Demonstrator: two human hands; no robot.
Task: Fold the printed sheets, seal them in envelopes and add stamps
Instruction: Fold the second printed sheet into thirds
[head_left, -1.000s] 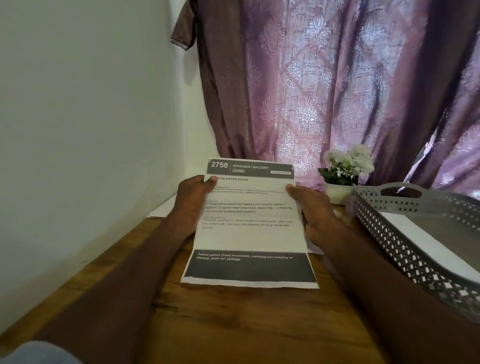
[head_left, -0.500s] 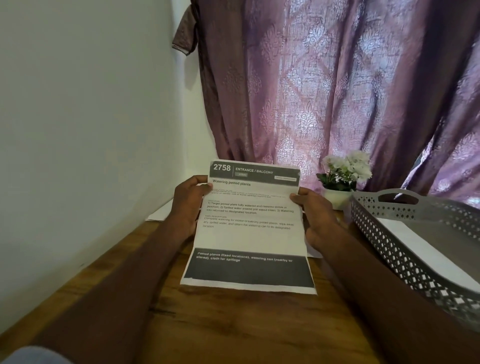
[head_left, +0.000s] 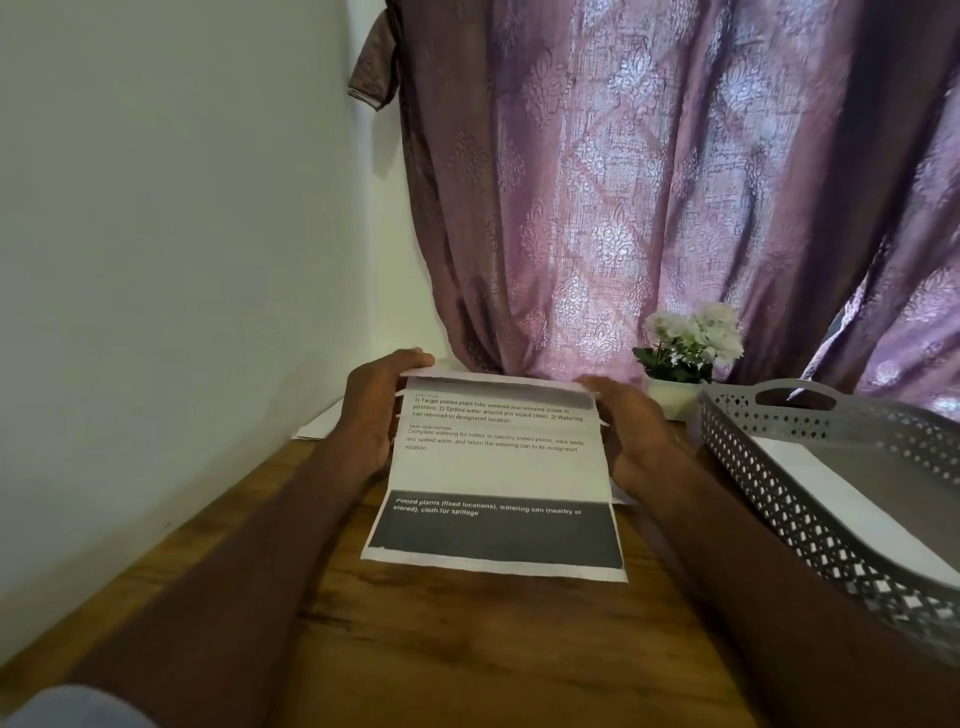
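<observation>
1. Printed sheet (head_left: 496, 467) held over the wooden table (head_left: 467, 649), top edge curling over toward the camera, header band out of sight; dark bottom band down near the tabletop.
2. Left hand (head_left: 371, 410) gripping the sheet's left edge near the top, fingers curled round the turned-over part.
3. Right hand (head_left: 631, 431) gripping the right edge at the same height, fingers wrapped behind the paper.
4. Stage, as a judgement: first fold just begun, no crease pressed flat yet.
5. Left to do: finish folding this sheet, fold any others, stuff and seal envelopes, add stamps. Practically the whole task.
6. No envelopes or stamps clearly visible; white paper lying in the grey perforated tray (head_left: 779, 467) at right, kind not clear.
7. More white paper (head_left: 317, 428) on the table behind the left hand, against the wall.
8. Small potted white flowers (head_left: 685, 343) beside the tray, purple curtain (head_left: 649, 182) behind.
</observation>
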